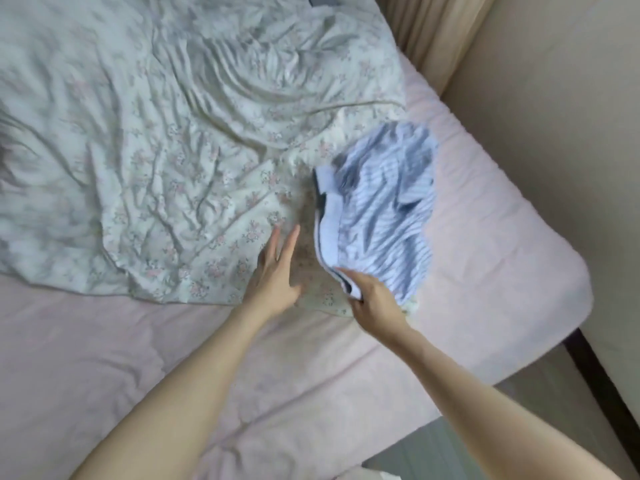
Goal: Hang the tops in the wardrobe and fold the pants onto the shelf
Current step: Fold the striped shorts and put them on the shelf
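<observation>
A blue-and-white striped garment (384, 209) with a pale blue waistband lies crumpled and motion-blurred near the right corner of the bed. My right hand (372, 299) pinches its waistband at the near end and lifts that edge off the bed. My left hand (277, 271) hovers flat just left of the garment, fingers straight and spread, over the edge of the floral quilt. It holds nothing. No wardrobe, hanger or shelf is in view.
A crumpled floral quilt (156, 133) covers the far left of the bed. The pink sheet (104, 358) shows in front and to the right. A beige wall (554, 116) and curtain (426, 29) stand close beyond the bed's right corner, with a dark bed frame (595, 375) below.
</observation>
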Motion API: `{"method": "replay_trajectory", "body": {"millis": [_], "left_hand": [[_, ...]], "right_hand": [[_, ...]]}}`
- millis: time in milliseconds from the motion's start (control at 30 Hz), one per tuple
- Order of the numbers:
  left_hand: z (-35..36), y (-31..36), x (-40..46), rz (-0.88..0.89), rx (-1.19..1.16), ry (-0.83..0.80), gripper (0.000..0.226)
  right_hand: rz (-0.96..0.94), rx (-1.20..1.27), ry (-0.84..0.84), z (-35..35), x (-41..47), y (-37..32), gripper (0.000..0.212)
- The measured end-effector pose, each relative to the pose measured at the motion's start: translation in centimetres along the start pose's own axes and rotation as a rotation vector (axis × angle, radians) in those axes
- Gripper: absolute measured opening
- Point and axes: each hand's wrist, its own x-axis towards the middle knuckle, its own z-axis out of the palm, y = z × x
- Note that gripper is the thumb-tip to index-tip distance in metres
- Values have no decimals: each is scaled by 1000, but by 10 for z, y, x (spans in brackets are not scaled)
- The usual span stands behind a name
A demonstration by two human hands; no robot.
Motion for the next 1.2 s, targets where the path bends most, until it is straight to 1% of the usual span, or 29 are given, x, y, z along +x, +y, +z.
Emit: {"method": "replay_trajectory", "body": {"millis": [100, 167, 233, 300, 367, 433, 467, 533, 633, 733, 767, 800, 867, 933, 1033, 1067, 1133, 1200], "left_hand": [[-16, 2, -37, 134, 149, -52, 114], [-20, 1, -62, 183, 245, -142, 109], [-23, 3, -90, 230, 288, -209, 89], [-23, 9, -110, 274, 218, -210, 61], [-28, 18, -129, 304, 80, -129, 38], [-40, 30, -146, 244, -41, -41, 18], [-47, 36, -150, 196, -50, -19, 12], [-66, 47, -156, 145, 26, -1, 15], [-104, 69, -164, 177, 73, 11, 25], [-141, 95, -170, 231, 109, 34, 14], [-153, 106, -173, 236, 93, 45, 14], [-161, 115, -175, 222, 48, 45, 18], [-174, 136, -182, 190, -135, 21, 20], [-178, 152, -189, 131, -405, -31, 17], [-174, 169, -200, 0, -787, -83, 16], [-173, 172, -204, -41, -900, -81, 19], [-173, 177, -211, -94, -1081, -83, 26], [-175, 178, -219, -108, -1183, -122, 25]], "right_hand": [[-20, 36, -36, -1, -55, -28, 44], [-17, 35, -59, -5, -84, -45, 44], [-21, 18, -49, -11, -110, -68, 48], [-11, 31, 25, -19, -124, -87, 50], [-24, 36, 170, -30, -133, -105, 50], [-22, 66, 310, -43, -138, -124, 50], [-27, 84, 362, -51, -139, -129, 51], [-41, 103, 458, -65, -142, -138, 47], [-23, 106, 604, -90, -150, -148, 34], [-25, 85, 731, -111, -157, -158, 21], [-34, 96, 778, -119, -159, -164, 19], [-45, 110, 816, -124, -160, -169, 18], [-96, 138, 856, -131, -165, -184, 18], [-131, 212, 781, -130, -169, -197, 18], [-113, 396, 515, -114, -180, -210, 29], [-112, 453, 432, -109, -183, -211, 34], [-154, 593, 297, -103, -190, -214, 54], [-245, 689, 197, -101, -193, -217, 72]]}}
